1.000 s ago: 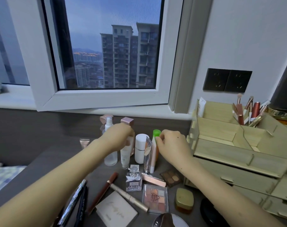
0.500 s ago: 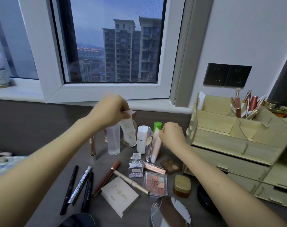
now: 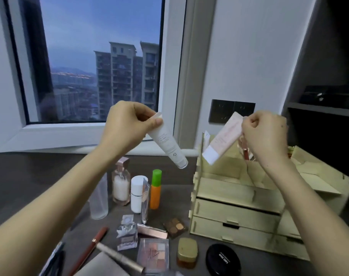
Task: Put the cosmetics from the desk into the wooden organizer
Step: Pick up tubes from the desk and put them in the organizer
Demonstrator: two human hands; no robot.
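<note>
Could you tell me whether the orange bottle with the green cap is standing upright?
Upright: the orange bottle stands on the desk, green cap on top.

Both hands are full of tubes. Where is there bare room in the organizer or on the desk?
The wooden organizer shows an empty top front compartment; its rear right corner holds brushes. The desk is bare far left, behind the frosted bottle. In front of the orange bottle it is crowded.

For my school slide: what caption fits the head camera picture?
Each hand lifts a tube, white tube left, pink tube right, toward the wooden organizer.
</note>
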